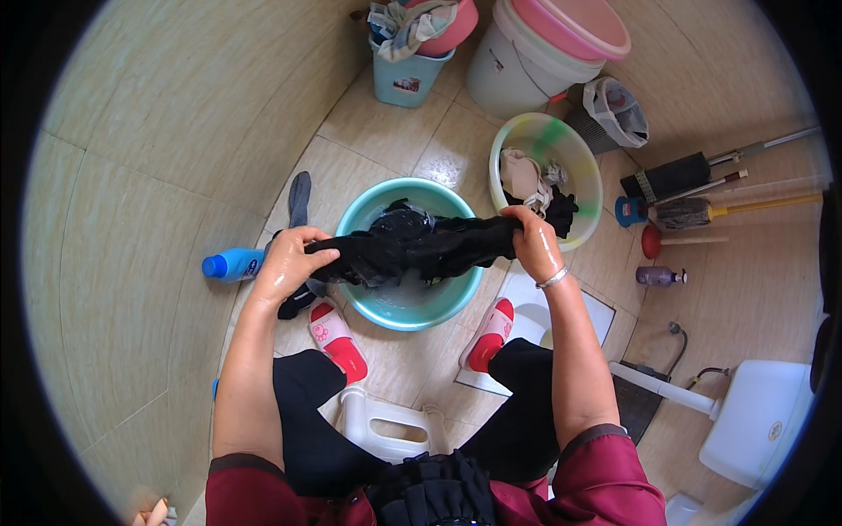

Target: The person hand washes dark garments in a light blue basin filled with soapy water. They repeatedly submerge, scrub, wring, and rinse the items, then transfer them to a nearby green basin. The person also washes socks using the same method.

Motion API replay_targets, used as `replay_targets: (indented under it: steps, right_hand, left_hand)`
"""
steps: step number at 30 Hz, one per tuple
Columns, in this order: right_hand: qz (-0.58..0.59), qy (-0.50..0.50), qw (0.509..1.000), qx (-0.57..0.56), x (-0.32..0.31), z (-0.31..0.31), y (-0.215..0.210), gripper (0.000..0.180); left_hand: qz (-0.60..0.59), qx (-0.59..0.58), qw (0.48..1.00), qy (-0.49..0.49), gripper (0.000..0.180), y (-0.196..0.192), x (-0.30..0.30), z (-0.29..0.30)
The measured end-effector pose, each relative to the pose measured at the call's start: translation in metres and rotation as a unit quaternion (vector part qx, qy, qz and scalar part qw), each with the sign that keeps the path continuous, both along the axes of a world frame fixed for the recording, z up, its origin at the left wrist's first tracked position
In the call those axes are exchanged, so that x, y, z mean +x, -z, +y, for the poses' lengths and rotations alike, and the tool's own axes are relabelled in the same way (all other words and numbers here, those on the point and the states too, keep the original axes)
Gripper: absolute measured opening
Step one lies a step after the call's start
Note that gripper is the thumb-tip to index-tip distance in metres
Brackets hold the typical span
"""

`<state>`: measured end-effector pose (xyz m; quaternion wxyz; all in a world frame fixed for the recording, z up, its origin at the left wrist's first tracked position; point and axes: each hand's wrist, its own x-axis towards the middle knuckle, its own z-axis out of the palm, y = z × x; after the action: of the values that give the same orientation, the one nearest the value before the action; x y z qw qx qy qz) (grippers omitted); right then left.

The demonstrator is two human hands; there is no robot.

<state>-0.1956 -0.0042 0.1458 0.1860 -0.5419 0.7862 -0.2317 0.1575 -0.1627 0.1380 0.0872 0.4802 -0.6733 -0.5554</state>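
A wet black garment (pixel 421 245) is stretched sideways between my two hands, over a teal basin (pixel 412 319) of cloudy water on the floor. My left hand (pixel 294 263) is closed on its left end, thumb on top. The right end is gripped in my right hand (pixel 535 241), and a silver bracelet sits on that wrist. Both hands look wet. Part of the black cloth sags into the basin, and its exact kind cannot be made out. Left of the basin lie a blue bottle (pixel 233 265) and a dark grey sock (pixel 300 200).
A pale green basin (pixel 589 175) with light and black clothes stands at the right. Behind are a light-blue bin (pixel 405 81), a white bucket (pixel 500 79) and a lined trash bin (pixel 605 123). A squat toilet (pixel 592 307), mops (pixel 684 213) and a purple pump bottle (pixel 658 276) are to the right.
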Motion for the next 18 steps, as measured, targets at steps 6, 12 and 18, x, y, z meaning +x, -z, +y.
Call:
replay_targets:
  steps: [6, 12, 18]
  right_hand:
    - [-0.072, -0.041, 0.994, 0.066, 0.003, 0.002, -0.011, 0.031]
    - [-0.014, -0.035, 0.997, 0.065, 0.003, 0.001, -0.001, 0.021]
    - [0.033, 0.0, 0.999, 0.002, -0.001, 0.002, 0.009, 0.018]
  left_hand:
    - [0.088, -0.086, 0.992, 0.022, 0.015, 0.006, -0.003, 0.004]
    - [0.04, -0.15, 0.988, -0.011, 0.014, 0.006, -0.018, 0.015]
    - [-0.003, -0.13, 0.988, 0.09, 0.022, -0.006, -0.033, 0.029]
